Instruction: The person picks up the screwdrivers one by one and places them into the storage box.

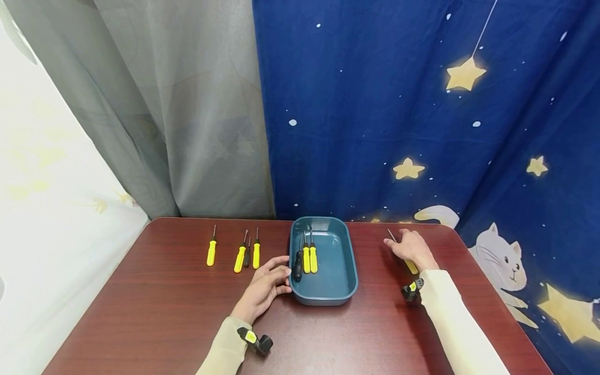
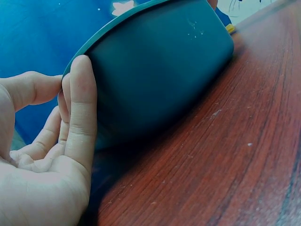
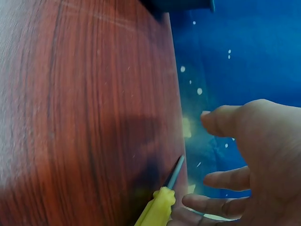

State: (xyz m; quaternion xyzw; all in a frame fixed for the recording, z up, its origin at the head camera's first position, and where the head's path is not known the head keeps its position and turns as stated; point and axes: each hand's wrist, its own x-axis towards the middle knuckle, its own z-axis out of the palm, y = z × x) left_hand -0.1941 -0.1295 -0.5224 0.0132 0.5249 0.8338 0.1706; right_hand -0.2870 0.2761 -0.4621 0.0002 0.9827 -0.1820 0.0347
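At the middle of the table stands a blue bin (image 1: 335,291) with a black screwdriver (image 1: 298,266) and two yellow-handled screwdrivers inside, along its left side. My left hand (image 1: 264,288) pinches the bin's left rim; in the left wrist view one finger (image 2: 83,103) lies along the outer wall. Over on the right, my right hand (image 1: 412,247) hovers above another yellow-handled screwdriver (image 3: 160,207), which lies on the table with its shaft toward the back edge. The fingers of that hand are spread and apart from the tool; in the head view the hand covers the handle's upper part.
Left of the bin, several screwdrivers lie on the table (image 1: 164,307): a yellow one (image 1: 212,252) by itself, then two yellow ones with a black one (image 1: 247,255) between them. Behind the table's back edge hang a grey curtain (image 1: 211,130) and a blue curtain (image 1: 356,130).
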